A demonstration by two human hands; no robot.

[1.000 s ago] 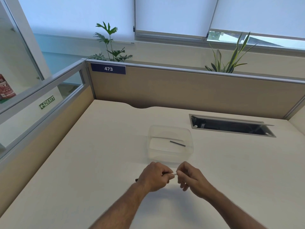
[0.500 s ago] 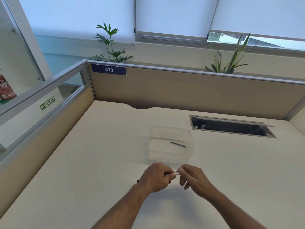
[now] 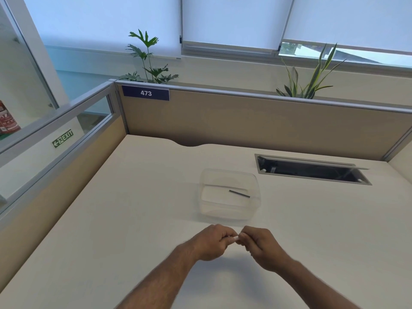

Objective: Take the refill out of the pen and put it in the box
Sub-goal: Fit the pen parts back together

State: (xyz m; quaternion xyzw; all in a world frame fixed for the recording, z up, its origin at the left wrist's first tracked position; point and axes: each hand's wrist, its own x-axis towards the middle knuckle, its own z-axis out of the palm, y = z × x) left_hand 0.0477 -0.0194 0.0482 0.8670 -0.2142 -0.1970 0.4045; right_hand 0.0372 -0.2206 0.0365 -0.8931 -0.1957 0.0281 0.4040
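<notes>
My left hand [image 3: 211,241] is closed around a white pen [image 3: 233,238], of which only a short stretch shows between my two hands. My right hand [image 3: 259,246] pinches the pen's right end with its fingertips. Both hands hover over the desk just in front of a clear plastic box [image 3: 230,210]. One thin dark refill [image 3: 239,193] lies on the box's floor, toward its right side. The rest of the pen is hidden inside my left fist.
The beige desk [image 3: 133,219] is fenced by partition walls at the left and back. An open cable hatch [image 3: 312,169] is sunk into the desk at the back right. Plants stand behind the back partition.
My hands have closed in on each other, so less of the white pen shows. The dark tip that stuck out left of my left fist is no longer visible.
</notes>
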